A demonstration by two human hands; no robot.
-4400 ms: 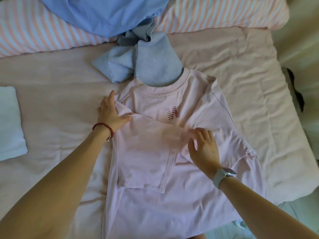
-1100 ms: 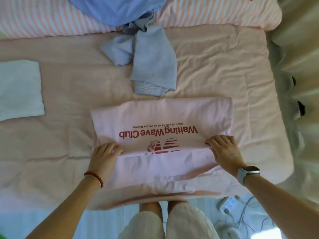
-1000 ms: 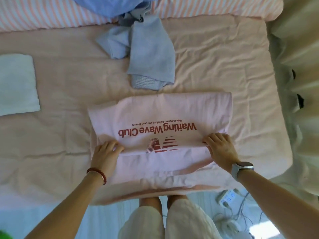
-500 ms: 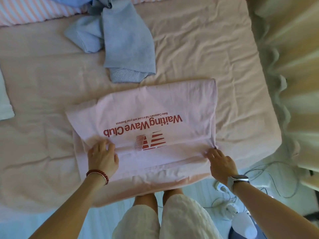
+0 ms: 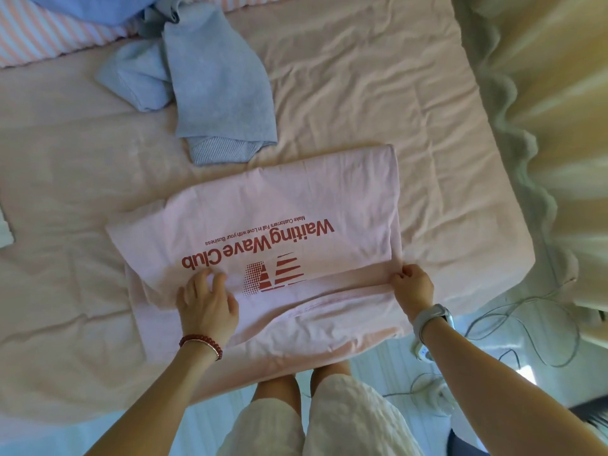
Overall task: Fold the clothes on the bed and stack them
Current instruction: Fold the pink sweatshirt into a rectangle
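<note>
Crosswise near the bed's (image 5: pixel 362 93) front edge lies one pink T-shirt (image 5: pixel 263 205), folded, its long axis running left to right, red lettering upside down to the wearer. One left hand (image 5: pixel 207 304) rests on its near left part, fingers spread flat. One right hand (image 5: pixel 413 284) pinches the fold at its right edge. One grey garment (image 5: pixel 220 87) lies crumpled beyond, toward the striped pillow (image 5: pixel 42 37).

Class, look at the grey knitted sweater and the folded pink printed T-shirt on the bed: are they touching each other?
Cannot tell. In the head view the grey knitted sweater's ribbed hem reaches the folded pink printed T-shirt's far edge, with no plain gap or overlap.
</note>
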